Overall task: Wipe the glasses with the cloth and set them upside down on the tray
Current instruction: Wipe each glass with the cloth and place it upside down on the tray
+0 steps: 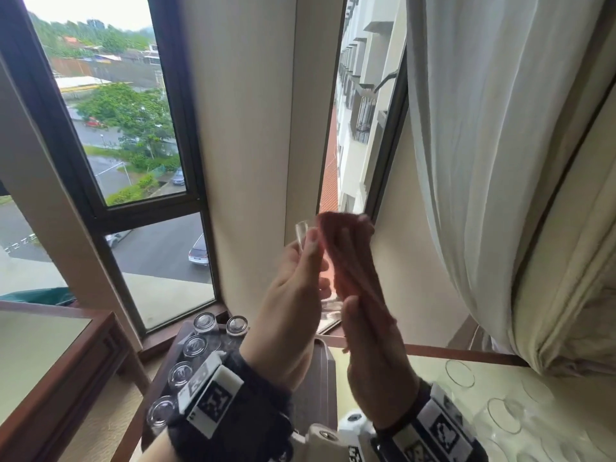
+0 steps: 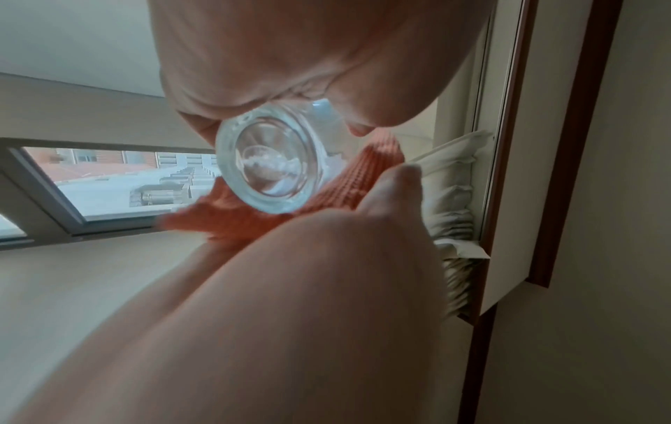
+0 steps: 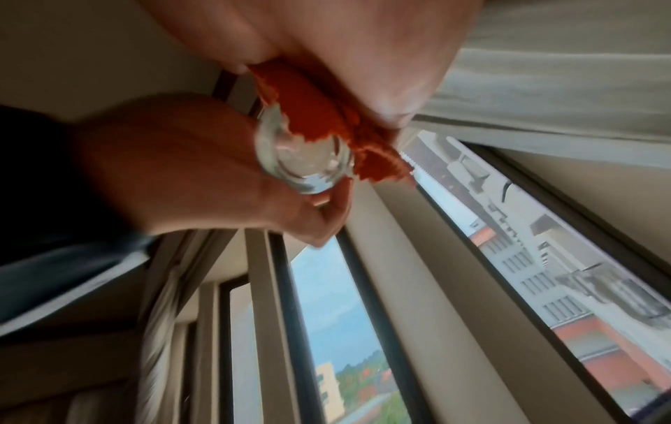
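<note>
My left hand (image 1: 296, 278) grips a clear glass (image 1: 302, 232) raised in front of the window, its thick base toward my wrists. The same glass (image 2: 268, 169) shows end-on in the left wrist view, held in my left hand (image 2: 290, 57). My right hand (image 1: 370, 345) holds an orange cloth (image 1: 346, 258) against the glass's right side. In the right wrist view my right hand (image 3: 345, 43) pinches the cloth (image 3: 316, 97) over the glass (image 3: 305, 160), beside my left hand (image 3: 181, 166). Below, a dark tray (image 1: 320, 378) carries several upside-down glasses (image 1: 195, 345).
A glass-topped table (image 1: 433, 368) at lower right carries more clear glasses (image 1: 460, 373). A wooden table (image 1: 50, 345) stands at lower left. The window (image 1: 110, 111) and wall lie straight ahead, with a white curtain (image 1: 500, 161) hanging at right.
</note>
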Motion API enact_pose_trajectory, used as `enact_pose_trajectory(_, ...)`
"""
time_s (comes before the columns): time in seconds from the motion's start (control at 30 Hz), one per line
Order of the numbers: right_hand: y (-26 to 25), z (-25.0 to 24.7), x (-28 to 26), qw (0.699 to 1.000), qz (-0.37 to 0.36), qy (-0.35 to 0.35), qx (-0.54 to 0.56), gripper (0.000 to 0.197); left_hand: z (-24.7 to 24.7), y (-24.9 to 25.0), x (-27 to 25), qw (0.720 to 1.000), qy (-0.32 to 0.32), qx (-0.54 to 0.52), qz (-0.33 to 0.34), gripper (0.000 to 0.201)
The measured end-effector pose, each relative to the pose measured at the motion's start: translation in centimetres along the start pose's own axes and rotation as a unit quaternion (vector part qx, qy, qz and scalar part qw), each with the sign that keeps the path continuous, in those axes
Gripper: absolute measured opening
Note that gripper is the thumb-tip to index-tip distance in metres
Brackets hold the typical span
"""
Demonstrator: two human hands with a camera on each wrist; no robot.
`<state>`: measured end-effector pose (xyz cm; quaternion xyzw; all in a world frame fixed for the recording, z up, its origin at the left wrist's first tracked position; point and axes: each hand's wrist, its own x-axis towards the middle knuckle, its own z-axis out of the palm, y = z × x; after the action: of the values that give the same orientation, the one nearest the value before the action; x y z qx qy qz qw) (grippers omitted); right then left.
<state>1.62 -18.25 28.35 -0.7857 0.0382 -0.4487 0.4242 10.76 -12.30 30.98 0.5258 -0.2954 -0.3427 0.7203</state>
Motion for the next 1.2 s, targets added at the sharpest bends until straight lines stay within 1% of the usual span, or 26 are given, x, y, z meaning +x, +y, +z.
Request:
enact_pose_trajectory(0.03, -0.1, 0.3, -0.6, 0.999, -0.034, -0.027, -0.019, 0.054, -0.2, 0.8, 0.1, 1.000, 0.015, -0.015, 0.005, 0.054)
enact_pose_trajectory(0.07, -0.1, 0.4, -1.2, 0.998, -0.041, -0.050, -0.024, 0.055, -0.5, 1.5, 0.2, 0.999, 0.023, -0.036, 0.006, 0.052)
enact_pose_trajectory(0.17, 1.0, 0.5, -3.4, 0.997, -0.022, -0.076, -0.008, 0.057, -1.3, 2.7, 0.6, 0.998, 0.018, -0.058, 0.005, 0.039)
enact_pose_trajectory(0.2, 1.5, 0.5, -3.7, 0.998, -0.010, -0.067, -0.011, 0.058, -1.6, 2.5, 0.6, 0.999, 0.015, -0.048, 0.001, 0.042)
enact_pose_trajectory(0.23, 1.7, 0.5, -3.8, 0.998, 0.006, -0.054, -0.005, 0.059, -1.6, 2.4, 0.4, 0.999, 0.015, -0.029, -0.007, 0.056)
enact_pose_trajectory(0.27, 1.9, 0.6, -3.6, 0.999, 0.022, -0.039, 0.008, 0.059, -1.6, 1.8, 0.5, 1.000, 0.014, -0.006, -0.017, 0.086)
enact_pose_trajectory(0.3, 2.0, 0.5, -3.2, 0.999, 0.038, -0.026, 0.028, 0.060, -1.4, 1.1, 0.4, 0.999, 0.009, 0.007, -0.033, 0.106)
enact_pose_trajectory(0.33, 1.9, 0.3, -2.7, 0.997, 0.056, -0.009, 0.048, 0.062, -1.2, 0.4, 0.2, 0.999, 0.002, 0.007, -0.040, 0.107)
enact_pose_trajectory(0.4, 2.0, -0.5, -1.7, 0.990, 0.113, 0.026, 0.083, 0.069, -0.6, -0.3, -0.5, 0.999, -0.010, 0.000, -0.051, 0.079)
enact_pose_trajectory(0.43, 1.8, -1.1, -1.0, 0.979, 0.174, 0.036, 0.104, 0.075, -0.3, -0.6, -0.9, 0.998, -0.014, -0.009, -0.056, 0.070)
enact_pose_trajectory(0.47, 1.7, -1.7, -0.6, 0.964, 0.236, 0.038, 0.118, 0.080, 0.0, -1.0, -1.2, 0.998, -0.021, -0.014, -0.057, 0.067)
enact_pose_trajectory(0.5, 1.8, -2.1, -0.4, 0.954, 0.270, 0.035, 0.125, 0.082, 0.4, -1.1, -1.5, 0.998, -0.026, -0.016, -0.057, 0.068)
enact_pose_trajectory(0.53, 1.7, -2.3, -0.1, 0.956, 0.268, 0.036, 0.116, 0.079, 0.7, -1.2, -1.6, 0.998, -0.028, -0.019, -0.058, 0.070)
enact_pose_trajectory(0.6, 0.6, -2.0, 0.4, 0.972, 0.212, 0.044, 0.094, 0.066, 0.9, -1.3, -1.6, 0.998, -0.024, -0.015, -0.055, 0.070)
enact_pose_trajectory(0.67, -0.8, -1.1, 0.5, 0.996, 0.066, 0.046, 0.032, 0.054, 0.6, -1.3, -1.0, 0.999, -0.012, -0.001, -0.048, 0.069)
enact_pose_trajectory(0.7, -0.7, -0.5, 0.1, 1.000, -0.002, 0.023, 0.001, 0.053, 0.3, -1.0, -0.8, 0.999, -0.003, 0.001, -0.042, 0.068)
enact_pose_trajectory(0.73, -0.6, 0.0, -0.5, 0.999, -0.038, 0.001, -0.026, 0.054, -0.1, -0.8, -0.4, 0.999, 0.005, -0.002, -0.036, 0.068)
enact_pose_trajectory(0.8, 0.7, 0.5, -2.0, 0.998, -0.035, -0.010, -0.047, 0.057, -0.8, -0.1, 0.0, 0.999, 0.000, -0.014, -0.034, 0.072)
enact_pose_trajectory(0.87, 1.8, 0.8, -3.2, 1.000, 0.000, 0.012, -0.015, 0.059, -1.0, 0.5, 0.0, 0.999, -0.004, -0.021, -0.028, 0.070)
enact_pose_trajectory(0.93, 2.0, 0.6, -3.4, 0.997, 0.052, 0.037, 0.038, 0.054, -0.7, 0.7, -0.3, 1.000, -0.009, -0.025, -0.013, 0.061)
enact_pose_trajectory(1.0, 2.4, -0.3, -2.7, 0.993, 0.099, 0.045, 0.053, 0.043, -0.4, 0.3, -0.6, 0.999, -0.021, -0.029, 0.004, 0.058)
enact_pose_trajectory(1.03, 2.5, -0.7, -2.0, 0.990, 0.125, 0.060, 0.041, 0.038, -0.2, -0.1, -0.7, 0.999, -0.028, -0.032, 0.007, 0.058)
enact_pose_trajectory(1.1, 1.7, -1.4, -0.2, 0.993, 0.067, 0.097, -0.020, 0.027, 0.3, -0.6, -1.0, 0.998, -0.045, -0.040, 0.006, 0.059)
enact_pose_trajectory(1.13, 1.7, -1.5, 0.3, 0.993, 0.021, 0.107, -0.050, 0.035, 0.5, -0.9, -1.1, 0.998, -0.048, -0.039, 0.002, 0.060)
enact_pose_trajectory(1.17, 1.3, -1.5, 0.8, 0.993, -0.008, 0.103, -0.053, 0.040, 0.7, -1.1, -1.3, 0.998, -0.044, -0.036, -0.005, 0.061)
enact_pose_trajectory(1.2, 0.6, -1.2, 1.2, 0.996, -0.005, 0.089, -0.015, 0.043, 0.7, -1.1, -1.4, 0.999, -0.037, -0.032, -0.015, 0.061)
